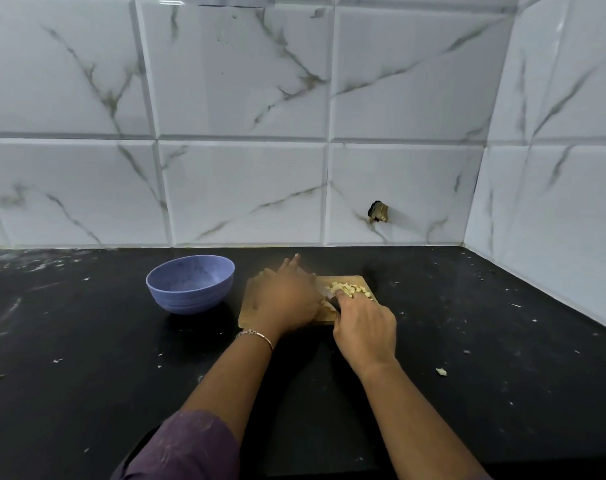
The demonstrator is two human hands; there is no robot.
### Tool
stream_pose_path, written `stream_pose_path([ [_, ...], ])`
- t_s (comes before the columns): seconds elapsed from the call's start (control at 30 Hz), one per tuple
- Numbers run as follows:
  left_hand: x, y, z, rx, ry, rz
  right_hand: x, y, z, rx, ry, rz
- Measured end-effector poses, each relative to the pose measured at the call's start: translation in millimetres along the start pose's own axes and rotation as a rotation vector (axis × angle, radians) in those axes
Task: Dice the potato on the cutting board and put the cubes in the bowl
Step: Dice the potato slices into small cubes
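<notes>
L hand (287, 299) lies palm-down over the left half of the cutting board (248, 306), fingers straight & close together, tips toward the far edge; whatever's under it is hidden. R hand (365, 327) at the board's near-right corner, fingers curled round the handle of the knife (326, 292), blade angled toward the L hand. Potato cubes (350, 289) piled on the board's far-right part, right beside the blade. Bowl (190, 296) upright on the counter (87, 341), just left of the board, not touching. Bracelet (255, 334) on L wrist. Stray potato bit (441, 371) on the counter, right of the R forearm.
</notes>
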State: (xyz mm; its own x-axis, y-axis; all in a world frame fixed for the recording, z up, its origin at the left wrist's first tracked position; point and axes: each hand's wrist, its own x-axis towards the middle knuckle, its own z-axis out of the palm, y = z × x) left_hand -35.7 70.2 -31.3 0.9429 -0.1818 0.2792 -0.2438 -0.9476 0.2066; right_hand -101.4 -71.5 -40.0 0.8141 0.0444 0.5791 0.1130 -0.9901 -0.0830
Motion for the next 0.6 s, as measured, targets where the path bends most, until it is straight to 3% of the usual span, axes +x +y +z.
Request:
stream_pose_path([
  [0.33, 27.0, 5.1, 2.7, -0.096, -0.061, 0.008, 3.5, 6.2, 3.4, 0.053, -0.037, 0.055],
  [0.5, 28.2, -18.1, -4.3, -0.308, 0.147, -0.229, 5.3, 4.5, 6.2, 0.108, -0.054, 0.096],
  [0.6, 31.1, -43.6, -6.9, -0.394, 0.147, -0.332, 4.5, 2.1, 8.6, 0.164, -0.031, 0.118],
])
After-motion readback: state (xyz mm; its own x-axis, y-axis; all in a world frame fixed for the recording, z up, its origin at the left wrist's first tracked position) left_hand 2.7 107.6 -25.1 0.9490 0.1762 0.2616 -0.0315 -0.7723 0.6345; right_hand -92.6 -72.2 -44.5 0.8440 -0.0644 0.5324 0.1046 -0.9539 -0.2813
